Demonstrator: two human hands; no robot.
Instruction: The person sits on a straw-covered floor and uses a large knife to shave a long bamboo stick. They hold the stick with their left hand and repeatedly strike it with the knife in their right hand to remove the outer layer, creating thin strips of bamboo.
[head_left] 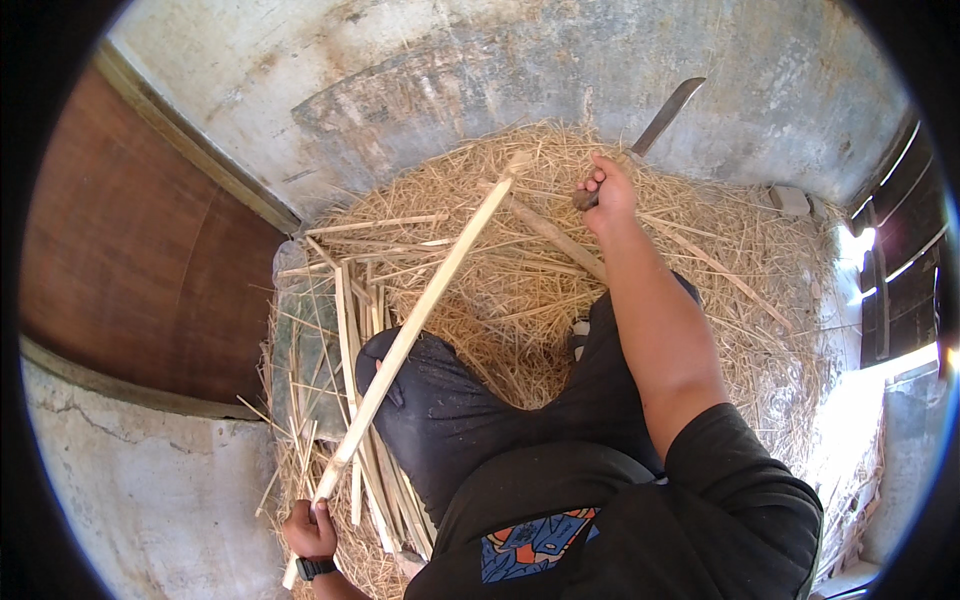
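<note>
My left hand, with a dark watch on its wrist, grips the lower end of a long pale split bamboo strip. The strip slants up and away across my left thigh, its far end over the straw. My right hand is stretched forward, closed around the handle of a machete. The machete's long dark blade points up and to the right, in front of the wall and apart from the strip. Between the strip and my right knee, a thicker bamboo stick lies on the straw.
Straw and shavings cover the floor around my legs. Several cut strips lie beside my left thigh. A stained wall curves across the front, a brown wooden panel stands at left, and a small block sits far right.
</note>
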